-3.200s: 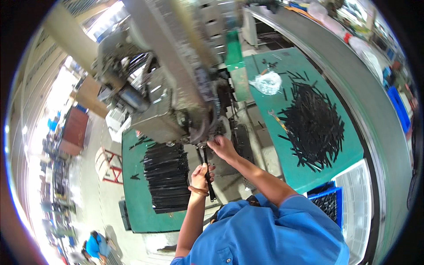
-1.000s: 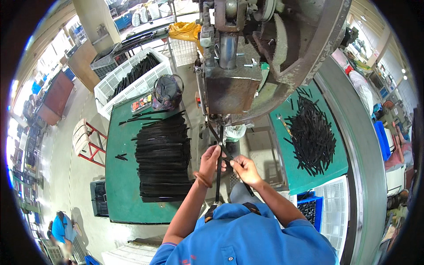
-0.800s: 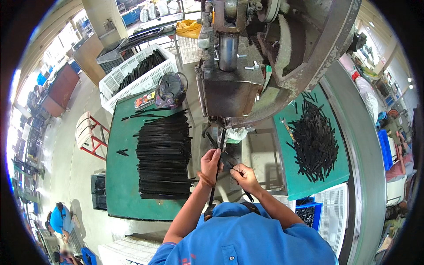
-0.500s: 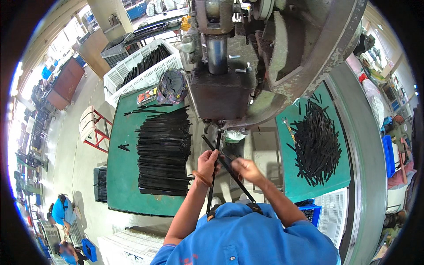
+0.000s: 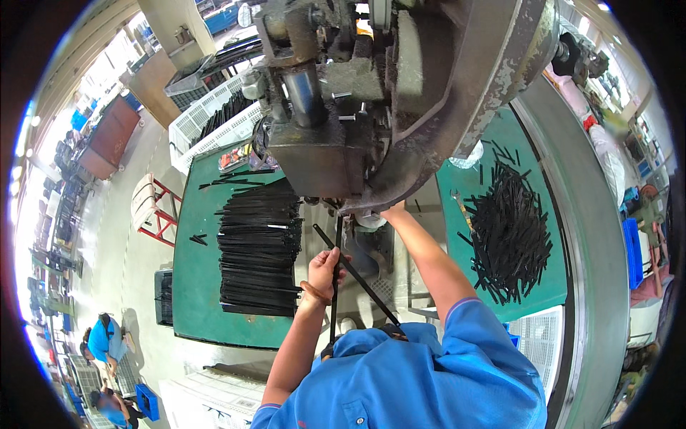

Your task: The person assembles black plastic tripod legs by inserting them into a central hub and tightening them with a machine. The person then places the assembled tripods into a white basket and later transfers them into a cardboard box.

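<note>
My left hand point(image 5: 325, 270) is closed around two long, narrow black strips point(image 5: 369, 294) that cross in an X just below the press. One strip runs up under the dark press head point(image 5: 314, 171); the other slants down to the right towards my blue shirt. Against the press's curved frame, my right hand point(image 5: 392, 211) reaches in with the arm stretched forward. Its fingers are mostly hidden there, so whether they hold anything does not show. A pale cloth-like item point(image 5: 371, 221) lies close by that hand.
The green table point(image 5: 196, 286) on the left bears a dense row of black strips point(image 5: 259, 250). On the right-hand green table point(image 5: 457, 275) lie a heap of short black strips point(image 5: 511, 229) and a wrench point(image 5: 459, 204). A white crate point(image 5: 246, 114) stands far left.
My right hand has left the crossed strips and moved forward to the press frame. My left hand keeps its grip, shifted slightly left and down. The camera view has turned a little.
</note>
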### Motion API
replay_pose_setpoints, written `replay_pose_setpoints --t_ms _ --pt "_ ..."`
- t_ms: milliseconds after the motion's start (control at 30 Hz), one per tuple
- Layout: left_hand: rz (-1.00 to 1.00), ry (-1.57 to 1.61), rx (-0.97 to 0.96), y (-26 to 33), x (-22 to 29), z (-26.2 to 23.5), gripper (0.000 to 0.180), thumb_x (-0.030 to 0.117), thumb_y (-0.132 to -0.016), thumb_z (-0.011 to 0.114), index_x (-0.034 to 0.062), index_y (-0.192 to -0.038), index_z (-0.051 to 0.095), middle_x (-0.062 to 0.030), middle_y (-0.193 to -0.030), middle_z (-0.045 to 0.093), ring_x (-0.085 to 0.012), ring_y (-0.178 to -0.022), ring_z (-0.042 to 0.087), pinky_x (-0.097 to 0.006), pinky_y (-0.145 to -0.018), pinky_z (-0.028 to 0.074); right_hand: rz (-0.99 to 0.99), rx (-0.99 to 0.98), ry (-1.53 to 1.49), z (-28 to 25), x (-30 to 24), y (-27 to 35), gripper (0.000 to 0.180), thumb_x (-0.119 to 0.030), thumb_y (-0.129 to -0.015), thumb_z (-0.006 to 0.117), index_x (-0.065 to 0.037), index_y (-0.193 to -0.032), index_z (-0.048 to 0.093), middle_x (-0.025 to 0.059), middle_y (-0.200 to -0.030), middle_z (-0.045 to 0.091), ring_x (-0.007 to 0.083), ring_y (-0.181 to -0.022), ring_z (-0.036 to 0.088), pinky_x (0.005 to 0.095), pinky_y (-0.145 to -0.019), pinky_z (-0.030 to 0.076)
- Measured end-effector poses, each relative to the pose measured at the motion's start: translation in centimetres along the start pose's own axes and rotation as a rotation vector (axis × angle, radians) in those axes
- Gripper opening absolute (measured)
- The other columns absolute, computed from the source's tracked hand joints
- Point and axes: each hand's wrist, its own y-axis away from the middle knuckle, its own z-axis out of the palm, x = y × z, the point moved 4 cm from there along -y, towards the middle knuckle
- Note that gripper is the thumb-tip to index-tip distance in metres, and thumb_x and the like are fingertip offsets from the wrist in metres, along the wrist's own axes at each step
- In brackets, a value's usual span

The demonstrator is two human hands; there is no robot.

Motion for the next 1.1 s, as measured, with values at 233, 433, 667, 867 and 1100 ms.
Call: replay_pose_setpoints --t_ms 233,433,667,867,1100 --pt "0.027 -0.019 -0.004 0.3 0.4 -0.7 0.022 0.029 -0.095 0.056 0.0082 -0.089 0.054 -0.0085 -0.083 0.066 -0.0080 -0.050 0.049 -0.021 -0.041 0.037 -0.115 -0.103 -0.712 -6.2 -16.1 3.1 0.019 -0.011 -0.079 0.068 -0.001 -0.094 0.061 0.0127 -0.089 0.065 0.0277 -0.084 0.062 0.0374 -0.073 0.048" --pt "-0.006 -0.079 -0.002 -0.2 0.3 -0.3 0.019 0.028 -0.094 0.056 0.0095 -0.092 0.054 -0.0076 -0.087 0.064 -0.0069 -0.051 0.047 -0.020 -0.039 0.034 0.029 -0.118 -0.610 -5.3 -15.9 3.4 0.014 -0.016 -0.083 0.061 -0.003 -0.083 0.057 0.0102 -0.074 0.060 0.0238 -0.065 0.056 0.0387 -0.060 0.045" --pt "-0.002 -0.035 -0.027 -1.4 -0.7 -0.2 0.023 0.027 -0.096 0.054 0.0061 -0.087 0.052 -0.0083 -0.079 0.063 -0.0078 -0.042 0.043 -0.020 -0.035 0.031 0.681 -0.409 -1.410 -3.4 -13.9 4.4 0.026 -0.030 -0.092 0.050 -0.015 -0.074 0.041 -0.0044 -0.057 0.040 0.0069 -0.045 0.030 0.0256 -0.041 0.024" --pt "0.067 -0.055 -0.017 -0.7 0.1 -0.8 0.020 0.025 -0.095 0.056 0.0081 -0.084 0.054 -0.0069 -0.077 0.062 -0.0070 -0.043 0.042 -0.019 -0.036 0.030 0.528 0.185 -0.250 -19.3 1.1 12.1 0.028 -0.019 -0.076 0.067 -0.004 -0.099 0.062 0.0090 -0.070 0.062 0.0199 -0.068 0.062 0.0358 -0.059 0.052" --pt "0.073 -0.046 -0.023 -0.3 -0.1 -0.3 0.018 0.025 -0.095 0.057 0.0104 -0.084 0.055 -0.0055 -0.079 0.062 -0.0065 -0.046 0.043 -0.020 -0.038 0.032 0.798 -0.032 0.678 -27.7 15.2 26.3 0.037 -0.029 -0.074 0.072 -0.004 -0.098 0.059 0.0128 -0.098 0.060 0.0308 -0.093 0.061 0.0401 -0.078 0.052"
